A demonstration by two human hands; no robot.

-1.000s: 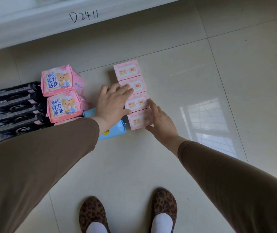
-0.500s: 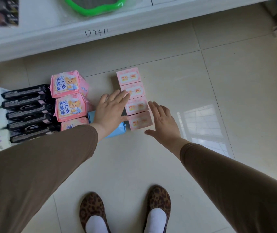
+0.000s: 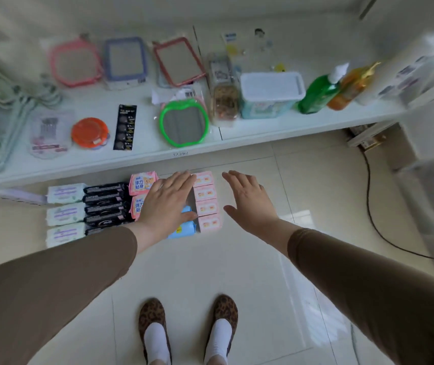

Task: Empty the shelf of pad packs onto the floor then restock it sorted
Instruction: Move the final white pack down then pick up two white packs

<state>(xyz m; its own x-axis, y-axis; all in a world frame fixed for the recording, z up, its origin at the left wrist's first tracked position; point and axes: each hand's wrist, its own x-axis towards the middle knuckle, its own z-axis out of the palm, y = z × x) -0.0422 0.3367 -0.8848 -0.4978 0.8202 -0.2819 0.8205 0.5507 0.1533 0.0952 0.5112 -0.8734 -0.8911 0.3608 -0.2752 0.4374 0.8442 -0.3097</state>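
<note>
- ok so progress check: the pad packs all seem to be down on the floor (image 3: 237, 272), lined up in neat columns just near of the shelf (image 3: 157, 156) edge. From my view the emptying half looks done, though I can't see the shelf they came off.
- left to right I count: white packs (image 3: 64, 214), black packs (image 3: 105, 204), pink bear packs (image 3: 142, 183), a blue pack (image 3: 184, 230) at the near end, then a column of four small pink packs (image 3: 206, 208).
- my left hand (image 3: 167, 206) is spread flat, fingers straight, over the gap between the bear packs and the small pink column, covering part of both. Gripping nothing; can't tell if it's touching.
- my right hand (image 3: 250, 204) hangs just right of the small pink column, fingers open and relaxed, holding nothing, apart from the packs.
- the shelf in view carries mirrors, a green bottle (image 3: 318, 94), a white tub (image 3: 271, 98) and such, no pad packs that I can see.
- so my read: sorting on the floor looks basically finished, and the whole restock is left. Nothing's picked up yet.
</note>
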